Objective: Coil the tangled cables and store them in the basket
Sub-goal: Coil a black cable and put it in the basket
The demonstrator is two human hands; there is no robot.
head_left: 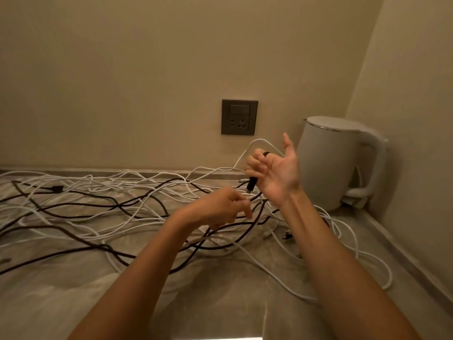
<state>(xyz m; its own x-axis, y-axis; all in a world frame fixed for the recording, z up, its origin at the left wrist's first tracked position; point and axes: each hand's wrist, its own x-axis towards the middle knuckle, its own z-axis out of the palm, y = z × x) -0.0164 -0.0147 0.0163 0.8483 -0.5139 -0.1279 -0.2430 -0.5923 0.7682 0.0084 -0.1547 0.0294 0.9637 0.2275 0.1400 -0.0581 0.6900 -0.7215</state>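
My right hand is raised, palm toward me, fingers curled round a black cable plug. My left hand, lower and just beside it, pinches a white strand. The tangled cables sprawl across the bench beside a white kettle.

A white kettle stands in the far right corner of the marbled table, handle facing right. Left of it, a dark grey socket sits on the far wall.
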